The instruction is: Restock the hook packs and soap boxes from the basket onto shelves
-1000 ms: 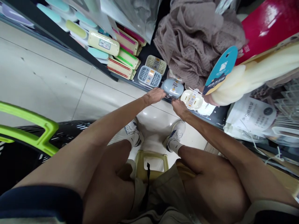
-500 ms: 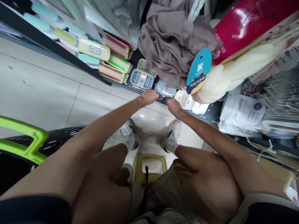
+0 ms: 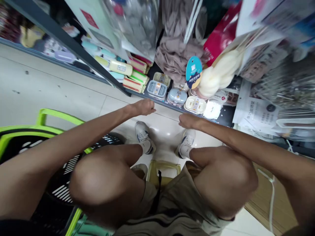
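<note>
My left hand (image 3: 144, 107) is loosely curled over the floor, just off the shelf edge, with nothing visible in it. The closest item to it is a blue slatted soap dish (image 3: 157, 89). My right hand (image 3: 187, 121), also curled, hovers in front of a cream soap dish (image 3: 195, 105); no object shows in its fingers. Between the hands, back on the shelf, sits a lidded blue soap box (image 3: 177, 97). A beige slatted soap dish (image 3: 161, 78) lies behind the blue one. Neither hand touches the goods.
Grey-brown mesh fabric (image 3: 172, 54) and a cream bath puff (image 3: 211, 80) with a blue tag (image 3: 194, 72) hang above the shelf. Striped boxes (image 3: 134, 83) lie to the left. A black and green basket (image 3: 61, 118) stands at my left, a cardboard box (image 3: 268, 196) at my right.
Both hands have drawn back from the blue soap box and moved apart, the left one leftward. The view has shifted, showing more of the basket and shelf.
</note>
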### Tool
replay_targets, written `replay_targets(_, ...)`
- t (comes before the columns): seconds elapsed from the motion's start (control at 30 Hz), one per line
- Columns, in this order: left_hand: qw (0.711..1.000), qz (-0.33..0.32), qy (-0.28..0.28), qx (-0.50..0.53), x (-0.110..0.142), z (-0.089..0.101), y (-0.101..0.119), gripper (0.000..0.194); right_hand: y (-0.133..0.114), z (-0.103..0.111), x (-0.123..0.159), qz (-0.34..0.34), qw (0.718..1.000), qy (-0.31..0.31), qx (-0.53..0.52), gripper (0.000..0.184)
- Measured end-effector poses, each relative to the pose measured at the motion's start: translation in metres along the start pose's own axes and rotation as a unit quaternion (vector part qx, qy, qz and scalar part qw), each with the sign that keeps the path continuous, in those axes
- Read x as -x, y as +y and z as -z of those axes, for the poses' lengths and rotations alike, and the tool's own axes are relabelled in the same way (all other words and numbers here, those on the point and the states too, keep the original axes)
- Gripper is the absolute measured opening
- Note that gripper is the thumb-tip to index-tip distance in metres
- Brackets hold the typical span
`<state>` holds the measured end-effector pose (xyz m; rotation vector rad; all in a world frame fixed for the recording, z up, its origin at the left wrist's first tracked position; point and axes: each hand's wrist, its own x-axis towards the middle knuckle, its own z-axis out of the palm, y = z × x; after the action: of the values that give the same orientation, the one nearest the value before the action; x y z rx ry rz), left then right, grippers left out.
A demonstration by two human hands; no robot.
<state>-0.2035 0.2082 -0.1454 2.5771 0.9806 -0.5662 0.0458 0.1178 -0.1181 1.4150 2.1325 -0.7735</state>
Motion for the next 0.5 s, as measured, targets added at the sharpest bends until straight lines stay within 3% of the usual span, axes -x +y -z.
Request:
replay_targets(0.1, 0.992, 0.077, 0.020, 0.096, 0.086, 0.033, -0.001, 0.044, -0.025, 0.009, 0.054, 0.079, 0.996, -0.038, 0.032, 0.030)
replay_targets(0.17, 0.967, 0.158, 0.131, 0.150, 0.154, 0.047, 0.011, 0.044, -0.041, 0.015, 0.081, 0.107, 0.993, -0.054, 0.013, 0.033)
replay_targets(0.2, 0.939, 0.215, 0.213, 0.164, 0.189, 0.049, 0.020, 0.043, -0.047, 0.019, 0.091, 0.106, 0.992, -0.066, -0.021, 0.035)
replay_targets(0.27, 0.850, 0.326, 0.378, 0.168, 0.259, 0.039, 0.038, 0.044, -0.052, 0.028, 0.101, 0.077, 0.991, -0.068, -0.083, 0.035)
replay_targets(0.33, 0.759, 0.414, 0.477, 0.158, 0.327, 0.013, 0.053, 0.047, -0.048, 0.037, 0.104, 0.031, 0.996, -0.004, -0.088, 0.036)
replay_targets(0.37, 0.726, 0.461, 0.485, 0.161, 0.359, -0.005, 0.059, 0.046, -0.045, 0.040, 0.104, 0.012, 0.996, 0.050, -0.068, 0.036)
replay_targets(0.4, 0.712, 0.505, 0.452, 0.183, 0.388, -0.025, 0.064, 0.044, -0.041, 0.042, 0.104, -0.002, 0.995, 0.088, -0.049, 0.036)
replay_targets(0.43, 0.711, 0.548, 0.382, 0.217, 0.415, -0.047, 0.070, 0.040, -0.038, 0.043, 0.103, -0.010, 0.994, 0.107, -0.035, 0.037)
replay_targets(0.5, 0.714, 0.588, 0.215, 0.313, 0.458, -0.091, 0.085, 0.035, -0.034, 0.041, 0.101, -0.016, 0.996, 0.089, -0.025, 0.034)
